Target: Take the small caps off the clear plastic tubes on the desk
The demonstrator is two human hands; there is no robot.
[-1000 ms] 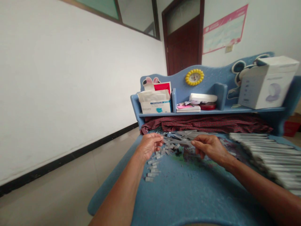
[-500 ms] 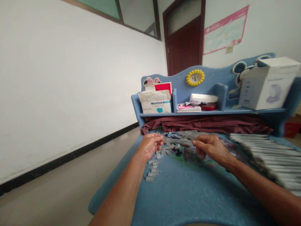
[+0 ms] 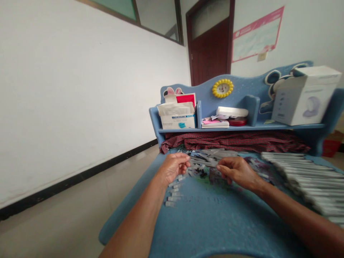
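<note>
My left hand [image 3: 173,166] and my right hand [image 3: 236,170] hover over a blue desk [image 3: 215,218], fingers pinched on the two ends of a thin grey pen-like tube [image 3: 202,163] held level between them. Behind the tube lies a loose heap of grey tubes and dark parts [image 3: 209,156]. Several small clear caps [image 3: 173,193] are scattered under and in front of my left hand. A long row of finished grey pens [image 3: 303,175] lies at the right side of the desk.
A blue shelf [image 3: 242,126] at the back carries a box of masks [image 3: 177,120], papers, a red tin and a white carton [image 3: 303,96]. Red checked cloth [image 3: 236,141] lies under it. A white wall and tiled floor are at the left, a brown door behind.
Both hands have shifted slightly closer together and toward me, still holding the tube; the view has tilted a little.
</note>
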